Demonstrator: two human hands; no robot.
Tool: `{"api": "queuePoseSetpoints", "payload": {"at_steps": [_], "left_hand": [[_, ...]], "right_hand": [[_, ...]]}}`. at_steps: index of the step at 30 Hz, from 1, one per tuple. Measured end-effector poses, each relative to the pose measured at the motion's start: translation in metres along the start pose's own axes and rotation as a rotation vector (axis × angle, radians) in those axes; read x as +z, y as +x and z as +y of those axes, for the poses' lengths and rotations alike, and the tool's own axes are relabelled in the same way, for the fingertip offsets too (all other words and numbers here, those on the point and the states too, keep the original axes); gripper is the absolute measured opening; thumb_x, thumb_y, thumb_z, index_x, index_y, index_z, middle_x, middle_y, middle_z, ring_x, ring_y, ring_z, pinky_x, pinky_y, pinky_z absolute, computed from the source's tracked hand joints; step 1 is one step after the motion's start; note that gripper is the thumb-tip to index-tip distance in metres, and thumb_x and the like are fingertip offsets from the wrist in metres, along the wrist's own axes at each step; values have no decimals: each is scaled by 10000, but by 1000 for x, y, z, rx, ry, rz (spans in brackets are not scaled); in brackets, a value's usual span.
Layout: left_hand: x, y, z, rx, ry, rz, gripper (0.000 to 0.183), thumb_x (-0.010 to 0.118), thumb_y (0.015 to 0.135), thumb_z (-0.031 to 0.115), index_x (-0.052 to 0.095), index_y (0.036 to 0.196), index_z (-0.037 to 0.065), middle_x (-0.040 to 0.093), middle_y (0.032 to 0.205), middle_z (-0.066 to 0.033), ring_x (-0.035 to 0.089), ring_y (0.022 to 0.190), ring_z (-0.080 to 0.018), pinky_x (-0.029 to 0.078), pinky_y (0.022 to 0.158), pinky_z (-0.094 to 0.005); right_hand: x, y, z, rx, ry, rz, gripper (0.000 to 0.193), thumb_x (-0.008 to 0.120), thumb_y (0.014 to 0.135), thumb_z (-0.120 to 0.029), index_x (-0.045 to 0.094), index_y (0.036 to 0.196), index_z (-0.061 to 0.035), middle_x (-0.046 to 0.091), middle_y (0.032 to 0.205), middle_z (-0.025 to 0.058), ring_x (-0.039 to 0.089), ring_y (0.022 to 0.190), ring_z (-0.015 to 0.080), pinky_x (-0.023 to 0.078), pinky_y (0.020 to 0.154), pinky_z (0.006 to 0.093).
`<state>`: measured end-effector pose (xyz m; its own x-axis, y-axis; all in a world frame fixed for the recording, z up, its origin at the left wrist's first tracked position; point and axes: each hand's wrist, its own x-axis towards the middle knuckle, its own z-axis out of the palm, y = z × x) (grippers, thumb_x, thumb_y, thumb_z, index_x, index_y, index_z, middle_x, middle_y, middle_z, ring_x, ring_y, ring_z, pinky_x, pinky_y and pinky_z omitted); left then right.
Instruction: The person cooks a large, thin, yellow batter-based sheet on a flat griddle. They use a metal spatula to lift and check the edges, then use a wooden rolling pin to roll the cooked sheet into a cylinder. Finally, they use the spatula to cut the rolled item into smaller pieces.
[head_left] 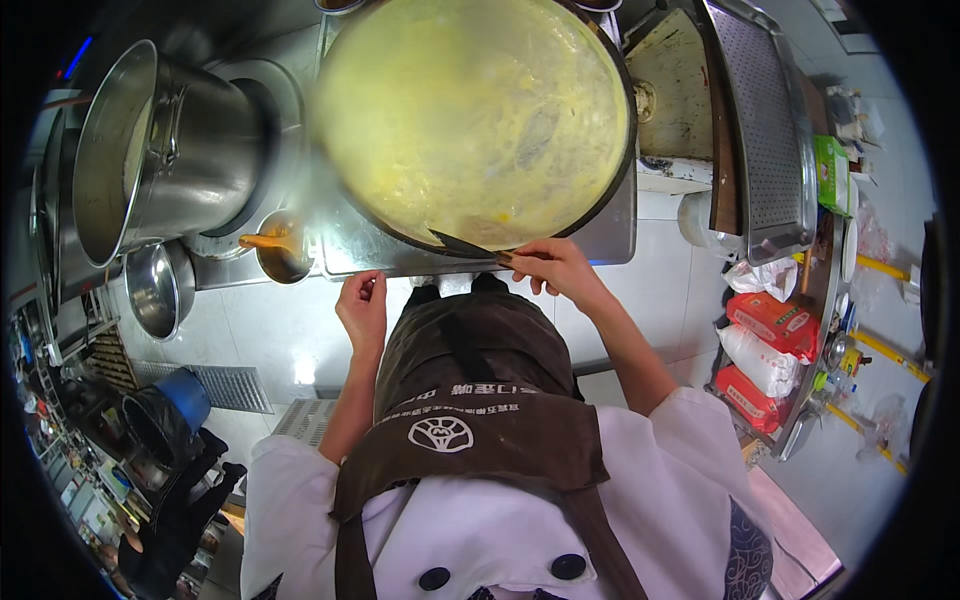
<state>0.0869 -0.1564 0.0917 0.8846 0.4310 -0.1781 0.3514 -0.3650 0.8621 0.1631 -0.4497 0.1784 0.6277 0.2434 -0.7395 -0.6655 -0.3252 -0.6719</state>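
A wide round pancake (480,120) of thin yellow batter covers the big dark-rimmed griddle (632,150) in front of me; part of it looks blurred by haze. My right hand (550,268) grips a knife (462,246) with a dark pointed blade. The blade lies over the near edge of the pancake, tip toward the left. At the front edge of the metal counter (345,250), left of the griddle, my left hand (362,303) is held with its fingers curled in and nothing visible in them.
On the left are a tall steel pot (190,150), a steel bowl (160,290) and a small pot (285,262) with a wooden handle across it. A perforated tray (765,120) stands at right, above red and white bags (765,345). A person in dark clothes (175,515) is at lower left.
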Motion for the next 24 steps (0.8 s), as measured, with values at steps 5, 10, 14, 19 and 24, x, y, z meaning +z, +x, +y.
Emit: {"api": "queuePoseSetpoints", "payload": {"at_steps": [5, 10, 14, 19, 24], "left_hand": [[-4, -5, -9, -23, -15, 18, 93, 697, 837, 81, 681, 892, 8, 582, 720, 10, 469, 609, -47, 403, 565, -204], [-2, -9, -5, -36, -28, 30, 87, 699, 831, 75, 683, 889, 12, 589, 724, 11, 476, 610, -45, 407, 568, -201], [-1, -9, -6, -28, -20, 29, 88, 698, 830, 74, 683, 890, 12, 597, 729, 7, 487, 614, -47, 416, 573, -204], [2, -8, -4, -57, -20, 22, 89, 698, 830, 79, 685, 888, 13, 605, 736, 3, 498, 620, -50, 420, 575, -206], [8, -10, -1, -53, -33, 5, 83, 697, 829, 77, 688, 884, 16, 592, 733, 10, 485, 613, -46, 409, 566, -204]], "right_hand": [[-3, 17, -2, -64, -103, -16, 247, 674, 825, -167, 691, 943, 48, 674, 739, 72, 560, 556, 102, 436, 515, 252], [2, 24, 4, -113, -171, 29, 282, 692, 812, -189, 698, 975, 40, 681, 772, 94, 588, 608, 129, 463, 558, 265], [7, 31, 23, -304, -258, 59, 320, 708, 814, -201, 691, 1033, 31, 674, 771, 79, 571, 614, 120, 459, 562, 269], [7, 31, 31, -200, -139, 27, 338, 699, 816, -214, 686, 1050, 30, 685, 781, 96, 578, 620, 123, 457, 576, 274], [14, 40, 39, -204, -37, 10, 323, 682, 832, -198, 684, 1051, 39, 676, 759, 60, 546, 601, 93, 438, 553, 258]]}}
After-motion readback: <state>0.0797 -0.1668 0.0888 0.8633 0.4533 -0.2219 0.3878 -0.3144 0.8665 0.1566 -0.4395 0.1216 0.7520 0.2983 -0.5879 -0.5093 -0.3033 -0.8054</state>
